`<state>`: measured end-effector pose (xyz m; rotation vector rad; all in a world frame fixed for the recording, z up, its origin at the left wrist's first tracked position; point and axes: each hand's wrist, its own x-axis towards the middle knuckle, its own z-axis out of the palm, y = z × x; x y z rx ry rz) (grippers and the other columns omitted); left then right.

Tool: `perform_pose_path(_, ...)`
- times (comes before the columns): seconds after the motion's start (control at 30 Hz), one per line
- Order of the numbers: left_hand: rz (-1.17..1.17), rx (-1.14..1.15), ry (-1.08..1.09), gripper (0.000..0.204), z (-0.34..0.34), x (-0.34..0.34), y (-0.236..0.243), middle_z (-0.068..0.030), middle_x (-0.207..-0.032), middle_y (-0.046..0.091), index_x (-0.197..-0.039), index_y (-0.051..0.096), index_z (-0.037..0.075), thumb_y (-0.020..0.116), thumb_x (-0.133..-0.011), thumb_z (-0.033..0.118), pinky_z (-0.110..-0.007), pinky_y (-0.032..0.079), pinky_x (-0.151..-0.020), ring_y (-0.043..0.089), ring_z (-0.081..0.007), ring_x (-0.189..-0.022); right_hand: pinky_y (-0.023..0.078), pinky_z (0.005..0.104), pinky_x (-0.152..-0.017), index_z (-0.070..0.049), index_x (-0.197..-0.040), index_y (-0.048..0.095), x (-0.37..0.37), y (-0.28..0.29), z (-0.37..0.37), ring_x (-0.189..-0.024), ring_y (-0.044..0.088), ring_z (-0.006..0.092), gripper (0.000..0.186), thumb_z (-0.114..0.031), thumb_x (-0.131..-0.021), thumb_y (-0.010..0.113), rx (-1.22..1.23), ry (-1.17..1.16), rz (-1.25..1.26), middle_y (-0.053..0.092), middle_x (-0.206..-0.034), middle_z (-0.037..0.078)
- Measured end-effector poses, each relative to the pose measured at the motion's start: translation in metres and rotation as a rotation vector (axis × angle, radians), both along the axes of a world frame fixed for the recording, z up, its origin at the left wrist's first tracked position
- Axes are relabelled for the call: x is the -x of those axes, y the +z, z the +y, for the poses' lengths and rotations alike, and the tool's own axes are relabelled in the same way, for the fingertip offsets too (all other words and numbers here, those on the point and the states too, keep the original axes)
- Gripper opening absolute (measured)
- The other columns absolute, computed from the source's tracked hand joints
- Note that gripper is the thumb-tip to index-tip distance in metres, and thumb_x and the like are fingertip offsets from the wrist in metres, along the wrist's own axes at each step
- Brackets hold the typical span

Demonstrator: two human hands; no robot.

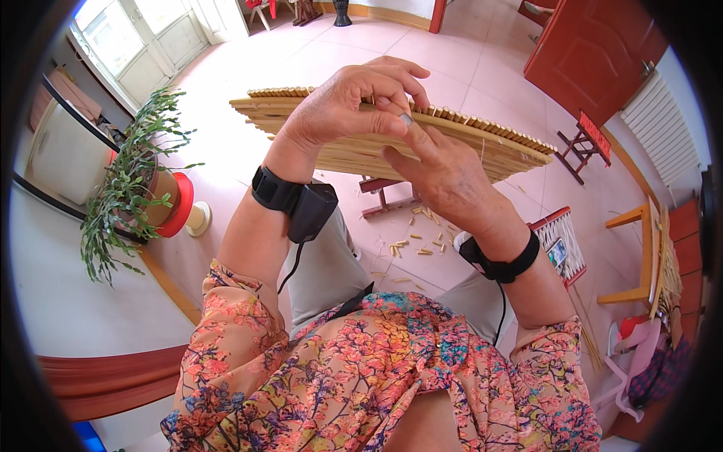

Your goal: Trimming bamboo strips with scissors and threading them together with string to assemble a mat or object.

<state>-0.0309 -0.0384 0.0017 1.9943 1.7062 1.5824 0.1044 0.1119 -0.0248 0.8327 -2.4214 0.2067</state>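
Stalk panel (346,160) under left grip (350,104) and right grip (450,177), ends jutting either side.

Yellow stalk panel (361,159); stalks side by side; raised; round ends along far edge

Plant (129,184) left of stalks (350,155)

Daylight from the glazed doors (109,39) washes out the floor (215,94); edges curve into black.
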Motion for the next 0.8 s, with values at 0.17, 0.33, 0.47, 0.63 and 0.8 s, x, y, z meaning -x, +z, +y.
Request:
perform_pose_path(0.17, -0.056, 0.063, -0.018, 0.018, 0.001, 0.001, 0.002, -0.0124, -0.098, 0.062, -0.072, 0.062, 0.003, 0.068, -0.068, 0.019, -0.043, 0.032, -0.096, 0.041, -0.0328, -0.119, 0.047, 0.0371, -0.064, -0.005, -0.088, 0.055, 0.000, -0.001, -0.002, -0.084, 0.053, 0.0241, 0.026, -0.008, -0.065, 0.066, 0.066, 0.024, 0.010, 0.046, -0.106, 0.008)
perform_pose_path(0.33, 0.122, 0.011, 0.078, 0.039, 0.007, -0.002, 0.000, -0.0120, -0.105, 0.061, -0.088, 0.064, 0.003, 0.072, -0.068, 0.036, -0.042, 0.033, -0.097, 0.043, -0.0302, -0.119, 0.049, 0.0350, -0.062, -0.007, -0.097, 0.063, -0.019, 0.003, 0.001, -0.076, 0.059, 0.0265, 0.024, -0.005, -0.073, 0.063, 0.181, -0.002, -0.084, 0.053, -0.097, 0.010)
perform_pose_path(0.47, 0.534, 0.051, 0.507, 0.072, 0.016, -0.021, -0.005, -0.0094, -0.118, 0.055, -0.117, 0.056, 0.012, 0.075, -0.055, 0.043, -0.039, 0.035, -0.098, 0.047, -0.0272, -0.116, 0.048, 0.0308, -0.063, -0.005, -0.099, 0.060, -0.053, -0.019, 0.032, -0.077, 0.060, 0.0233, 0.025, -0.004, -0.075, 0.064, 0.440, -0.173, -0.139, 0.056, -0.099, 0.011)
perform_pose_path(0.63, 0.571, 0.208, 0.637, 0.062, 0.019, -0.024, -0.010, -0.0067, -0.115, 0.058, -0.120, 0.054, 0.015, 0.073, -0.061, 0.020, -0.039, 0.038, -0.093, 0.052, -0.0249, -0.107, 0.046, 0.0324, -0.078, -0.001, -0.113, 0.051, -0.095, -0.063, 0.076, -0.096, 0.057, 0.0254, 0.049, -0.011, -0.070, 0.072, 0.643, -0.704, -0.191, 0.056, -0.106, 0.018)
perform_pose_path(0.8, 0.630, 0.108, 0.718, 0.045, 0.025, -0.010, -0.018, -0.0025, -0.093, 0.063, -0.104, 0.061, 0.012, 0.073, -0.061, 0.018, -0.036, 0.042, -0.084, 0.058, -0.0223, -0.091, 0.047, 0.0268, -0.069, 0.000, -0.110, 0.055, -0.146, -0.115, 0.075, -0.077, 0.059, 0.0147, 0.039, -0.013, -0.077, 0.068, 0.939, -0.537, -1.052, 0.060, -0.083, 0.007)
